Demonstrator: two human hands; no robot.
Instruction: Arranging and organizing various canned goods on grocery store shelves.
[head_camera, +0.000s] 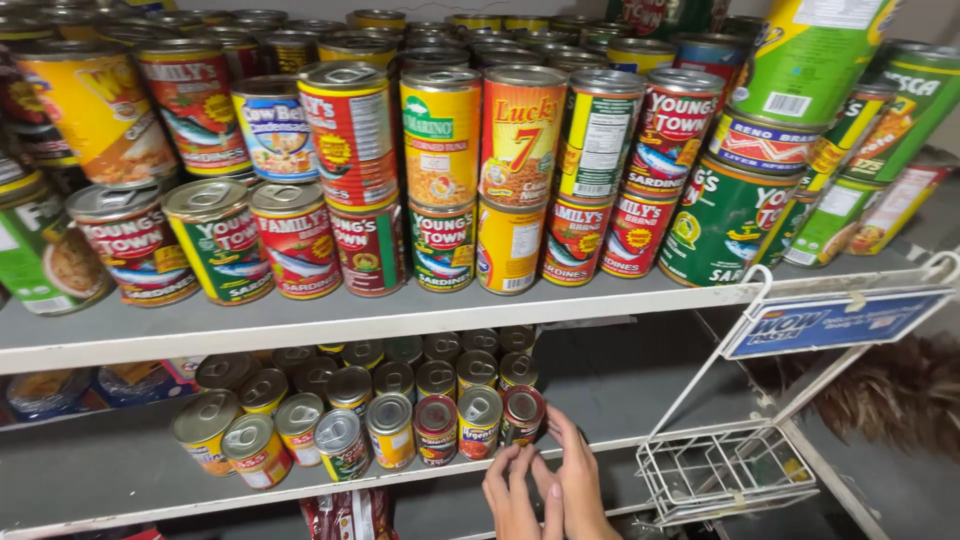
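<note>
My left hand (512, 495) and my right hand (578, 478) reach up together to the front edge of the lower grey shelf (640, 400). Both sets of fingertips touch a small red can (522, 414) that leans at the right end of the front row. Beside it on the left stand a red and yellow can (479, 421), a dark red can (435, 429) and a yellow can (390, 430). Neither hand has closed around a can.
The upper grey shelf (200, 325) holds several stacked red, green, yellow and orange cans. A white wire rack (725, 470) with a blue sign (830, 322) hangs at the right. A brown feather duster (880, 395) lies behind it. Red packets (345, 515) sit below.
</note>
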